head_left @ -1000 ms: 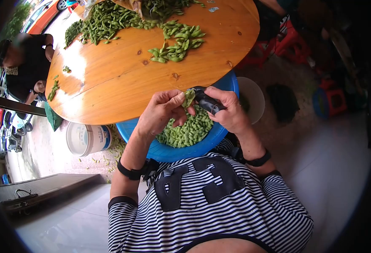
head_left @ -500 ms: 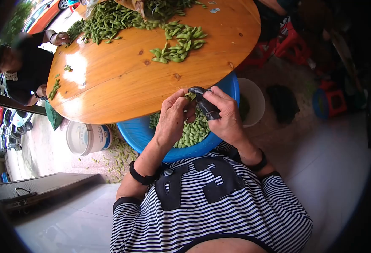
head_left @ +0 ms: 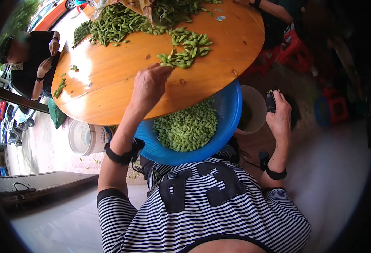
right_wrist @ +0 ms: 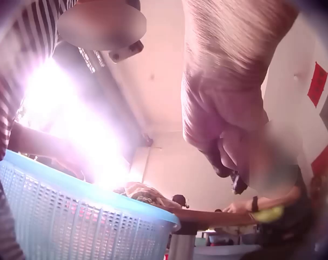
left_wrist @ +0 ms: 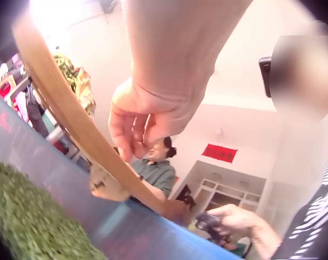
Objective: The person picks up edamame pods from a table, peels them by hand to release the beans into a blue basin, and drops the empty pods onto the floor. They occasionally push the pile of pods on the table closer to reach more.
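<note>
My left hand (head_left: 151, 86) reaches over the wooden table (head_left: 118, 80), its bent fingers right at the near end of a small pile of green soybean pods (head_left: 189, 48). In the left wrist view its fingers hang loosely curled, and no pod shows between them. Out to the right, my right hand (head_left: 280, 116) grips a black handheld tool (head_left: 271, 102) with a bit of yellow-green at its tip. The tool's exact kind I cannot tell. Between the arms, a blue plastic basket (head_left: 232, 126) holds many shelled green beans (head_left: 189, 128).
A large heap of pods (head_left: 116, 25) covers the table's far side. A white bucket (head_left: 88, 137) stands left of the basket, a pale bucket (head_left: 259, 111) right of it. One person (head_left: 33, 59) sits at left, another (head_left: 278, 10) at upper right, near red stools (head_left: 295, 48).
The hands, together over the basket with a pod at the tool, have parted. My left hand moved up to the pods on the table; the right swung out right with the tool.
</note>
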Tool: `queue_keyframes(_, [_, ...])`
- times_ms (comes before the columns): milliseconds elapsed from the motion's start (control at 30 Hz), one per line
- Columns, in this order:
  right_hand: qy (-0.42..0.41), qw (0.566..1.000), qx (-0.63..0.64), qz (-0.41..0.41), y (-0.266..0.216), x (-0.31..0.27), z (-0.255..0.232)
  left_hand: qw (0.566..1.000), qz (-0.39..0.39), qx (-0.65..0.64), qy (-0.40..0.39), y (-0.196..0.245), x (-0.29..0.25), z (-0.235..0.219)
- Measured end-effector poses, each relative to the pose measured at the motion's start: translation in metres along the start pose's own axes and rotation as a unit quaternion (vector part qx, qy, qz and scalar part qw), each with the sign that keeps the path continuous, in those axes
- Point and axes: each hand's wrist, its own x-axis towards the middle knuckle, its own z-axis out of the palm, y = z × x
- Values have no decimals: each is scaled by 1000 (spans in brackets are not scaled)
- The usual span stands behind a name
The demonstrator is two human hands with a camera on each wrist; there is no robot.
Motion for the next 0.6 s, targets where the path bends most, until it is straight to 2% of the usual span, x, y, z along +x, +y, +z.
queue_keyframes(33, [0,1000,27,-2,-2,-1,-1,998,33,55,23,-15,13,1])
queue_keyframes(133, [4,997,80,-3,-10,2,6,991,60,122,16,-31,31,5])
queue_keyframes(233, [27,989,142,-26,-31,4,12,988,109,110,-7,-31,30,4])
queue_keyframes(300, [34,974,206,-83,-47,8,20,988,111,104,11,-26,20,7])
queue_keyframes(367, [-50,941,329,-59,-57,9,34,988,114,96,28,-9,7,7])
queue_keyframes(400, [-70,924,369,-64,-61,8,43,999,-23,-28,-14,12,-1,-2])
queue_keyframes(433, [-129,910,392,-36,-70,8,44,974,-160,-150,-55,26,-10,-4])
queue_keyframes(467, [-148,888,434,-27,-80,8,48,931,-194,-302,-69,30,-19,2])
queue_keyframes(500, [-168,864,475,-19,-87,8,52,930,-195,-303,-68,35,-25,5])
queue_keyframes(533, [-169,863,475,-19,-88,6,56,893,-224,-375,-106,40,-31,6])
queue_keyframes(567, [-196,833,516,-23,-89,4,62,848,-252,-445,-143,44,-35,7])
queue_keyframes(600, [-222,800,556,-25,-89,2,65,823,-263,-487,-131,49,-38,10])
